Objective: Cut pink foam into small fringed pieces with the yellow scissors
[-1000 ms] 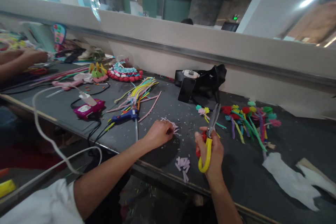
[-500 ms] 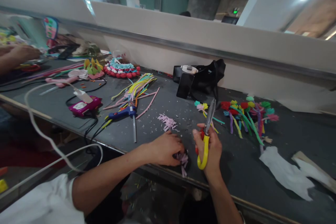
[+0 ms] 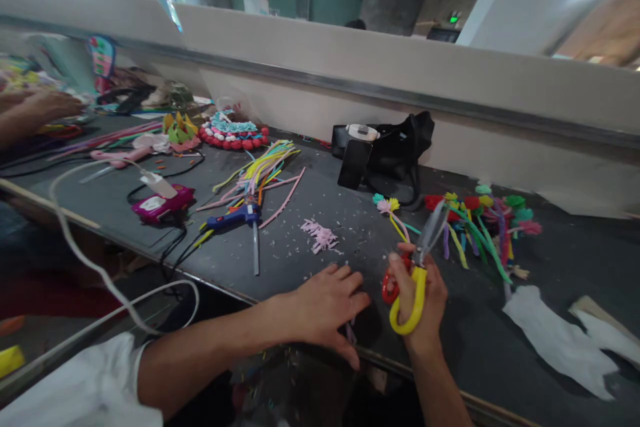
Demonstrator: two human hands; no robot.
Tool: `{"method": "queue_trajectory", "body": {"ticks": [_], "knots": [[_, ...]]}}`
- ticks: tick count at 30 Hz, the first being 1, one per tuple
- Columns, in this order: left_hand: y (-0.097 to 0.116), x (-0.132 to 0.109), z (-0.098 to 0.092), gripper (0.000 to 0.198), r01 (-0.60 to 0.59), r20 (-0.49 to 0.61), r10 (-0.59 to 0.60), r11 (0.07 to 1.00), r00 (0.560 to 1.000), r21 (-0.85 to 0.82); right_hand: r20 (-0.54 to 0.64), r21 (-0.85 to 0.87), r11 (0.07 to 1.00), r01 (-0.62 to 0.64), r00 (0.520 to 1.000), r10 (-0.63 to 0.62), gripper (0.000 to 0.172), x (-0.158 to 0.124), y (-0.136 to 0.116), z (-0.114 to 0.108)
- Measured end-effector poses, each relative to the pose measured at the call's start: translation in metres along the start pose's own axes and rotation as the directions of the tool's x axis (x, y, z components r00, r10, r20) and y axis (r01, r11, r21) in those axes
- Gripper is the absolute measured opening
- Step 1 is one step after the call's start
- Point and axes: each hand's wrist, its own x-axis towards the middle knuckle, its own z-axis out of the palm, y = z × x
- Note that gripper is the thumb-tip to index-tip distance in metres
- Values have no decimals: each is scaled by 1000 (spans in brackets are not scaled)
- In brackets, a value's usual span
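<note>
At the near edge of the grey table [image 3: 325, 203], our left hand [image 3: 325, 303] lies palm down, fingers [image 3: 345, 278] spread wide and flat, holding nothing. A few pink bits [image 3: 349, 331] peek out from under the fingertips, touching them as far as we can tell. Just right of those fingertips, our right hand [image 3: 424, 300] is closed round the scissors [image 3: 419, 280], fingers through the yellow loop and thumb by the red one. The blurred blades tilt up and away from the knuckles; whether they are parted, we cannot tell. Beyond the left fingertips, apart from them, sits a pink pile [image 3: 320, 237] of cuttings. Farther off to their left lie a blue glue gun [image 3: 235, 217] and a fan of coloured strips [image 3: 263, 170]. Past the scissor tips, fuzzy flowers [image 3: 475, 220] on stems lie in a heap. Farther back stands a black bag [image 3: 400, 147], with a phone [image 3: 354, 163] leaning against it. To the right of the right hand, white scraps [image 3: 555, 340] rest on the table. Far to the left of our fingers, a co-worker's hand [image 3: 43, 107] rests at the same table.
</note>
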Motion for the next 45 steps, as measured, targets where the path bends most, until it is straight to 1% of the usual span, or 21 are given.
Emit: {"method": "queue_trajectory", "body": {"ticks": [2,4,6,8,9,11,13,15,18,19,21,24,27,31,33,35,38,40,42,43,45], "knots": [[1,0,13,75,-26,2,26,998,1000,57,-6,87,993,-84,996,85,40,3,6,-7],[-2,4,23,73,-72,28,70,993,997,89,-30,109,986,-123,991,127,42,5,12,-12],[-6,13,29,70,-82,36,78,990,996,118,-37,115,984,-139,989,144,43,7,16,-14],[-11,23,32,65,-37,14,35,988,999,151,-32,99,986,-136,990,140,41,7,17,-15],[-13,27,31,61,11,-16,-9,986,1000,168,-32,88,987,-133,990,136,40,6,16,-14],[-19,34,25,56,112,-90,-97,976,991,186,-33,82,987,-139,989,142,40,5,14,-14],[-24,35,12,51,155,-155,-130,975,979,162,-40,103,983,-149,987,154,42,5,13,-13],[-30,32,-5,38,199,-232,-169,973,958,112,-39,126,980,-152,987,158,43,4,12,-11],[-37,24,-27,16,224,-321,-211,975,923,2,-28,156,977,-144,988,150,41,3,9,-10],[-39,22,-30,14,235,-313,-231,972,921,-25,-28,161,977,-142,989,148,40,3,8,-10],[-40,20,-30,12,254,-283,-251,967,926,-29,-30,169,977,-133,990,140,39,2,6,-9],[-38,21,-17,14,268,-225,-249,962,942,55,-36,195,971,-138,988,148,40,1,4,-9],[-34,26,-5,16,245,-171,-217,956,961,163,-13,200,968,-154,987,160,39,0,6,-8],[-31,35,4,20,209,-95,-189,929,977,305,25,146,982,-117,993,114,37,-1,11,-6],[-32,39,6,20,199,-71,-186,921,980,336,36,96,991,-97,995,94,38,-1,14,-5],[-33,41,8,19,192,-71,-179,922,981,335,32,18,999,-50,998,49,38,0,16,-3],[-34,43,10,13,200,-124,-172,942,977,269,8,-124,990,69,998,-69,34,-1,14,1],[-33,42,9,8,232,-200,-205,965,958,125,7,-172,976,132,991,-132,34,-2,10,4],[-30,41,6,5,298,-275,-314,949,909,-102,19,-168,972,165,986,-164,36,-4,4,8],[-28,40,4,5,332,-294,-389,916,873,-224,26,-155,973,172,985,-170,37,-5,2,10],[-24,39,-1,6,383,-288,-518,826,806,-413,29,-125,977,172,985,-170,40,-6,-2,13]]}}
